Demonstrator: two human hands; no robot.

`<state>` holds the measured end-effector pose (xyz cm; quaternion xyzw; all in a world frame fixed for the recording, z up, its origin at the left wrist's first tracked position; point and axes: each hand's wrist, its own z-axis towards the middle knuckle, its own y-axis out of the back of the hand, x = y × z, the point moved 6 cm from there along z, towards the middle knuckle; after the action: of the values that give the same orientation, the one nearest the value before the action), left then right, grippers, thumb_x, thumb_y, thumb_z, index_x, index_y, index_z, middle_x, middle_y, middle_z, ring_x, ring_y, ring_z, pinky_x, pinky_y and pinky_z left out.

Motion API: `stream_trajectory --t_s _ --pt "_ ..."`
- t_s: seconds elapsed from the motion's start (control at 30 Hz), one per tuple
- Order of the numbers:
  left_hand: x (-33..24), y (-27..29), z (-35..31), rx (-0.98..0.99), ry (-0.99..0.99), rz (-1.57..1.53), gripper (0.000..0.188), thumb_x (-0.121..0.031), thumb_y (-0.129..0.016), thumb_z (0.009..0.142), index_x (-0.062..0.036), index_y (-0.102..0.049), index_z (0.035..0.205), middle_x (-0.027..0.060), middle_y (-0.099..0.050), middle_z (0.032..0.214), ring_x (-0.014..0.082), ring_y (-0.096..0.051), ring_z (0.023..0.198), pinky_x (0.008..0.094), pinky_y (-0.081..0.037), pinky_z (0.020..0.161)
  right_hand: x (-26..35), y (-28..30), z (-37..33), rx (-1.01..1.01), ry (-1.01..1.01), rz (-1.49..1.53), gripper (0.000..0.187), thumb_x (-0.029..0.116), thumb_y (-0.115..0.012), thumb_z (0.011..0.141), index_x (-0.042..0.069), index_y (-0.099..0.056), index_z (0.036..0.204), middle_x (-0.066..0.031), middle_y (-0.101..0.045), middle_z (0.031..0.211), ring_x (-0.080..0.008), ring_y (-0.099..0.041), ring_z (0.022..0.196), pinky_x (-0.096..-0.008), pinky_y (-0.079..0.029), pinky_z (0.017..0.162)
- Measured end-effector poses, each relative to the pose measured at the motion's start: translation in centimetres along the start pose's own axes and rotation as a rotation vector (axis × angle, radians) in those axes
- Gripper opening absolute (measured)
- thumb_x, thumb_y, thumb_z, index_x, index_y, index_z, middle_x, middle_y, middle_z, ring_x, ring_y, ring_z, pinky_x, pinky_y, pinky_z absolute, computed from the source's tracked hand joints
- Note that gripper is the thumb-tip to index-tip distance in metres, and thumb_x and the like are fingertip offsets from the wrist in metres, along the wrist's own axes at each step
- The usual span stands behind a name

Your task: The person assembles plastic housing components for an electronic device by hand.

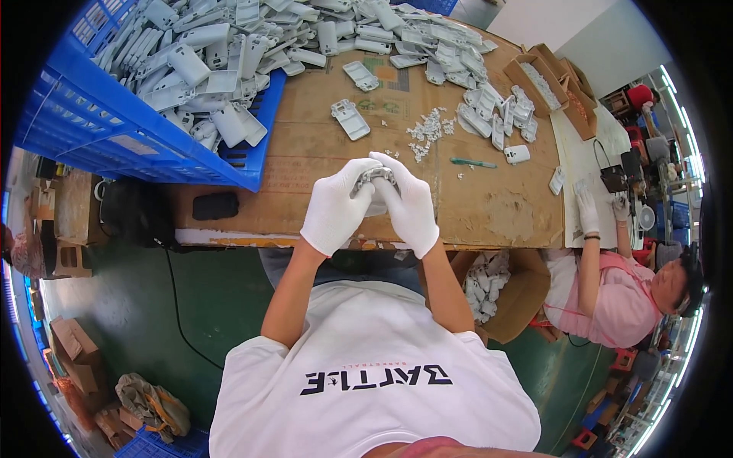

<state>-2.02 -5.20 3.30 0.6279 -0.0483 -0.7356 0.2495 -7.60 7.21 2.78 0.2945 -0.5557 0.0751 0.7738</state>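
Observation:
Both of my hands wear white knit gloves and meet over the near edge of the cardboard-covered table point(298, 145). My left hand point(334, 208) and my right hand point(412, 206) close around one pale grey plastic shell point(376, 177), fingers wrapped about its sides. Its upper end shows between the thumbs; the rest is hidden by the gloves. Just beyond them lies a loose open shell point(350, 120), and farther off another shell point(360, 75). Small white plastic bits point(431, 130) are scattered to the right of these, near a green pen-like tool point(473, 162).
A blue crate point(99, 114) overflows with grey shells at the left, beside a dark flat object point(215, 206). More shells point(500, 114) heap at the right. Small cardboard boxes point(537, 84) stand far right. Below the table edge is a carton point(527, 298) of parts. A co-worker point(611, 286) sits at right.

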Motion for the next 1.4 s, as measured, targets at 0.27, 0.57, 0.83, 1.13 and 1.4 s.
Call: stream_trajectory --t_s 0.27,0.57,0.83,1.13,1.4 --pt "-0.2 -0.6 -0.3 -0.152 -0.04 -0.048 0.025 0.0 -0.064 0.085 -0.0047 -0.067 0.11 0.016 -0.073 0.093 0.0259 -0.075 0.085 0.0321 -0.057 0.076 0.4 0.3 -1.1 -0.101 0.099 0.013 0.043 -0.003 -0.055 0.094 0.002 -0.056 0.137 -0.0219 -0.07 0.109 -0.0334 -0.071 0.097 -0.0349 -0.054 0.084" --pt "-0.5 -1.0 -0.2 -0.129 -0.013 -0.062 0.019 -0.002 -0.068 0.086 -0.002 -0.069 0.105 0.0103 -0.073 0.089 0.0117 -0.07 0.078 0.0264 -0.055 0.072 1.4 0.7 -1.9 -0.211 0.117 -0.109 0.037 -0.004 -0.059 0.092 0.002 -0.062 0.128 -0.0199 -0.072 0.099 -0.0303 -0.073 0.086 -0.0352 -0.056 0.074" --pt "-0.7 -1.4 -0.6 -0.146 -0.001 -0.086 0.017 -0.001 -0.067 0.086 -0.0025 -0.067 0.102 0.012 -0.07 0.082 0.0153 -0.068 0.07 0.0275 -0.053 0.067 1.6 0.6 -2.5 -0.308 0.107 -0.169 0.028 -0.001 -0.06 0.094 0.001 -0.067 0.121 -0.0184 -0.073 0.095 -0.0222 -0.073 0.079 -0.0301 -0.055 0.073" --pt "-1.3 -1.1 -0.5 -0.172 -0.013 -0.068 0.017 -0.002 -0.065 0.088 -0.0006 -0.068 0.105 0.0104 -0.071 0.083 0.0107 -0.066 0.072 0.0264 -0.053 0.069 1.5 0.5 -2.0 -0.304 0.109 -0.104 0.029 -0.002 -0.059 0.094 0.001 -0.066 0.122 -0.0199 -0.072 0.098 -0.0296 -0.073 0.085 -0.0336 -0.056 0.074" --pt "-1.3 -0.5 -0.1 -0.213 0.046 -0.146 0.016 -0.002 -0.063 0.09 0.0005 -0.068 0.105 0.0077 -0.072 0.086 0.007 -0.064 0.075 0.0257 -0.053 0.07 2.1 0.6 -2.0 -0.269 0.079 0.122 0.036 -0.004 -0.053 0.093 -0.001 -0.061 0.128 -0.016 -0.07 0.119 -0.0243 -0.07 0.104 -0.0327 -0.053 0.092"
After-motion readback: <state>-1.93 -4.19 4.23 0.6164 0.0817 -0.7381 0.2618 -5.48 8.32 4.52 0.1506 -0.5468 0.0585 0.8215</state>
